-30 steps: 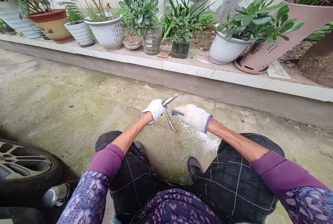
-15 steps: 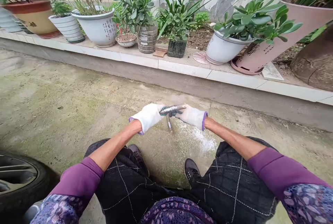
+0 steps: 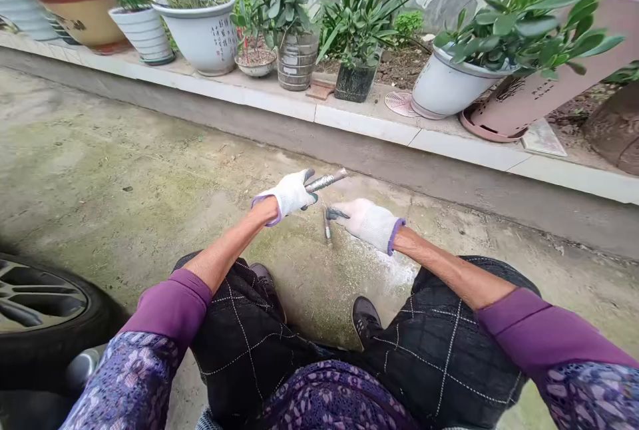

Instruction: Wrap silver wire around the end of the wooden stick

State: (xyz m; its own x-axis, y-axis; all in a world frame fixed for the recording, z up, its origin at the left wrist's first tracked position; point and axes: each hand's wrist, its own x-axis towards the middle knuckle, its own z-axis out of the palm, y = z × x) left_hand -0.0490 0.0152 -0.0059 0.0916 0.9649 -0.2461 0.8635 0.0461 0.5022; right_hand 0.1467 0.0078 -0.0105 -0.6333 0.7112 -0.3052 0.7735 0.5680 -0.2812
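Observation:
My left hand [image 3: 294, 194], in a white glove with grey-coated fingers, is closed around a short brown stick [image 3: 340, 174]. Silvery wire [image 3: 321, 183] is wound in tight coils about the stick's middle. My right hand [image 3: 363, 220], gloved the same way, sits a little lower and to the right, its fingertips pinched together. A thin strand of wire seems to run from the left hand down to that pinch. Just under the right fingertips is a second, smaller stick [image 3: 327, 229] with a silvery band, pointing downward. Whether it hangs or is gripped at its top, I cannot tell.
Beyond my hands runs a low tiled ledge [image 3: 364, 125] lined with potted plants, among them a white pot [image 3: 200, 37] and a tilted pink pot [image 3: 529, 100]. White powder [image 3: 399, 275] marks the concrete floor. A car wheel [image 3: 44, 303] stands at left.
My hands have drawn apart: the left has risen with the wire-wound stick, while the right has let go of that stick's end and dropped slightly. The view has shifted a little.

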